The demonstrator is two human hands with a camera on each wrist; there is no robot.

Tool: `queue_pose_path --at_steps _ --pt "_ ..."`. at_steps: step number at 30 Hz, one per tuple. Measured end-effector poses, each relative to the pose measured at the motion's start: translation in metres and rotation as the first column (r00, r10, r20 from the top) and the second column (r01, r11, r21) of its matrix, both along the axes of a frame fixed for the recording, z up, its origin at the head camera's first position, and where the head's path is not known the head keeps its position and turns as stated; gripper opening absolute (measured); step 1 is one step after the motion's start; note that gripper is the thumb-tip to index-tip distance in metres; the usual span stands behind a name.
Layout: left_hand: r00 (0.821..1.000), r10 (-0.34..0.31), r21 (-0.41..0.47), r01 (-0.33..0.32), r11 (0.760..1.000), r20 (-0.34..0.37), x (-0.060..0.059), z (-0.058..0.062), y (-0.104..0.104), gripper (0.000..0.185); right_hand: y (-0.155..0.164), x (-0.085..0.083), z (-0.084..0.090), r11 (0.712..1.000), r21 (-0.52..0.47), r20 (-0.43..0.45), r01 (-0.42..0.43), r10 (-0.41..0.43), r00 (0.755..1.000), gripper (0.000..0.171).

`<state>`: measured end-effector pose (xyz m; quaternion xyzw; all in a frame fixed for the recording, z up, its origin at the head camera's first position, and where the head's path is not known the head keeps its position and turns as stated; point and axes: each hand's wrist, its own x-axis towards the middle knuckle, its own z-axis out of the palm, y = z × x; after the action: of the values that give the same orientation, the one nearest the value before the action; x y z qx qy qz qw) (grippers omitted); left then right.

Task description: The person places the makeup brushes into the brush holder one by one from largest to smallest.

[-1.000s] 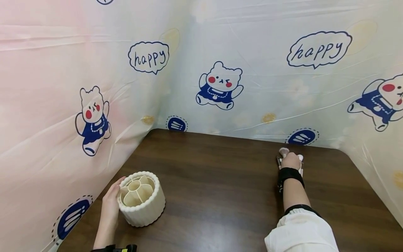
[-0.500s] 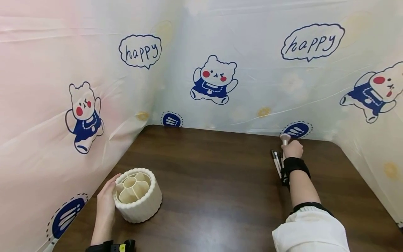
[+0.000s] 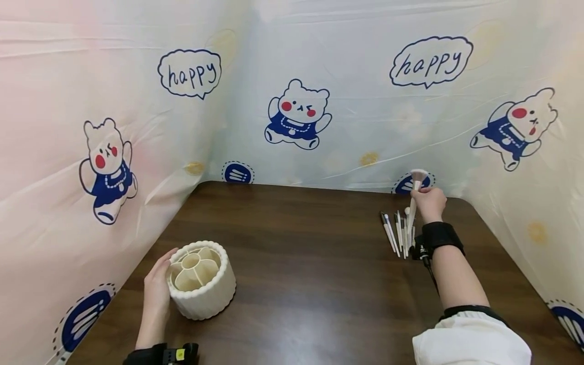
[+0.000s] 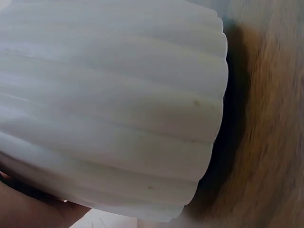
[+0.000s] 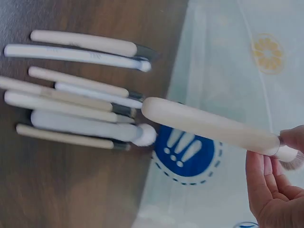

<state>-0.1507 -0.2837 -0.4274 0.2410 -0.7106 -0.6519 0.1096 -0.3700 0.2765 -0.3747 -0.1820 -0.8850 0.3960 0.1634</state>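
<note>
Here the right hand (image 3: 429, 202) pinches a brush (image 3: 414, 200) near its bristle end, between thumb and fingertips (image 5: 266, 175), and holds it lifted off the table (image 3: 310, 263) at the far right corner. The tuft points up toward the sheet (image 3: 356, 126) behind, and the pale handle slants down over the row of brushes (image 3: 397, 232). In the right wrist view the held brush (image 5: 209, 126) hangs clear above that row (image 5: 76, 90), which lies flat on the wood, handles side by side and close together.

The left hand (image 3: 157, 289) rests against the left side of the holder (image 3: 202, 279), fingers curved round its ribbed wall. The holder stands upright near the front left of the table, its compartments showing nothing inside. In the left wrist view the holder (image 4: 109, 109) fills nearly the whole picture, with a strip of the hand at the lower left edge.

The two hands are well apart.
</note>
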Motion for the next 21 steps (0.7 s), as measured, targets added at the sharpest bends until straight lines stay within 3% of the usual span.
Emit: queue_pose_path --at_steps 4,11,21 --pt "1.0 0.0 0.018 0.0 1.0 -0.02 -0.005 0.0 0.01 0.047 0.005 0.009 0.012 1.0 -0.005 -0.013 -0.006 0.006 1.0 0.041" --pt "0.998 -0.054 0.103 0.057 0.993 -0.034 -0.015 0.003 0.031 0.051 0.003 0.03 0.036 0.994 -0.01 -0.063 -0.107 0.106 0.992 0.046" --pt "0.99 -0.124 0.061 0.128 0.99 -0.063 -0.029 -0.001 0.073 0.048 -0.022 0.059 0.066 0.97 0.019 -0.179 -0.243 0.242 0.954 0.041"
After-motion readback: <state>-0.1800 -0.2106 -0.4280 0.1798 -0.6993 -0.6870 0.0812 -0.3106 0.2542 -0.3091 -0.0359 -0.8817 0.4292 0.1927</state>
